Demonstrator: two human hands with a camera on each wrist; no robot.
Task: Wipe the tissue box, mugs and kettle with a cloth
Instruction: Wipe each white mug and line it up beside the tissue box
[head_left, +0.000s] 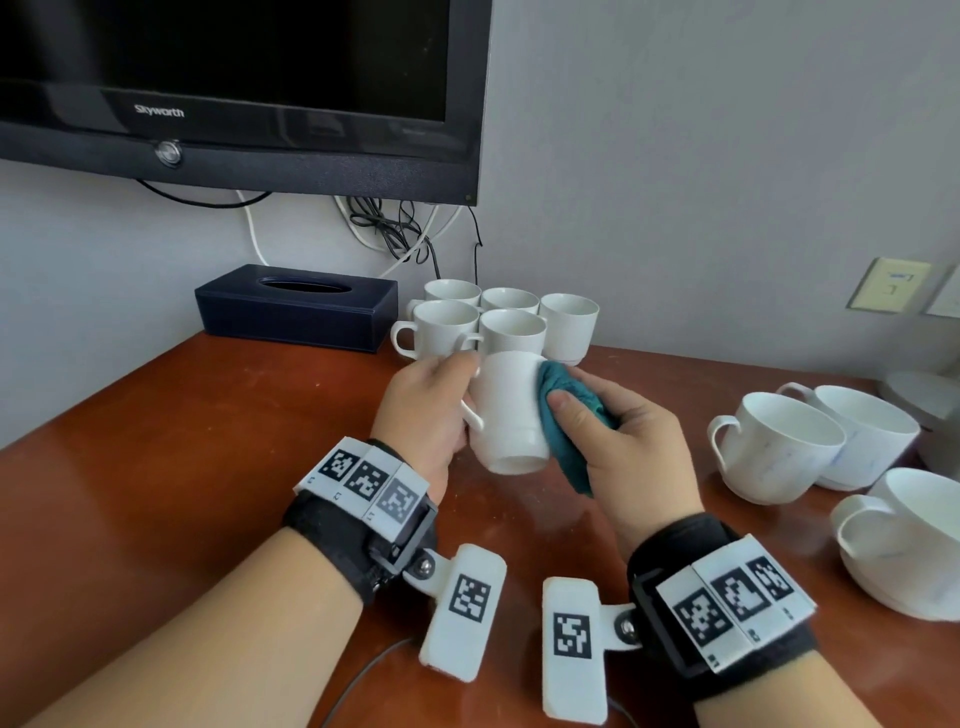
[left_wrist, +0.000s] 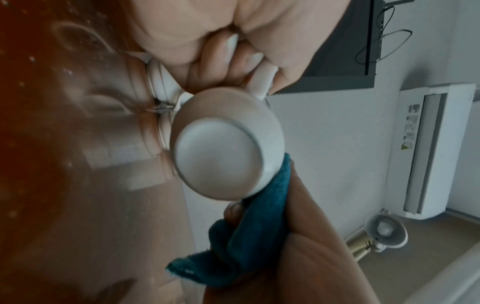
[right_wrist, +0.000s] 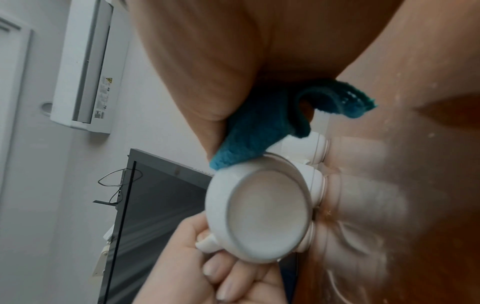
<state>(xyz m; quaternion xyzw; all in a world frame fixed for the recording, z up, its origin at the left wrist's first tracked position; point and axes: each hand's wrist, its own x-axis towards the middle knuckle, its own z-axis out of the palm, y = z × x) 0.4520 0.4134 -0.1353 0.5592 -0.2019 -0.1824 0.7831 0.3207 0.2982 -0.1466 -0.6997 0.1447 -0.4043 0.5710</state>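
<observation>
Both wrists are held above a reddish-brown wooden table. One white mug is gripped by its handle in the left hand, tilted, while a teal cloth is pressed against it by the right hand; 5 mugs and a dark tissue box stand at the grey wall

A white mug, base toward the camera, is held off the table, teal cloth against its side.

The mug's mouth faces away, unseen; the kettle is cut off at the right edge; both wrist views blur
</observation>
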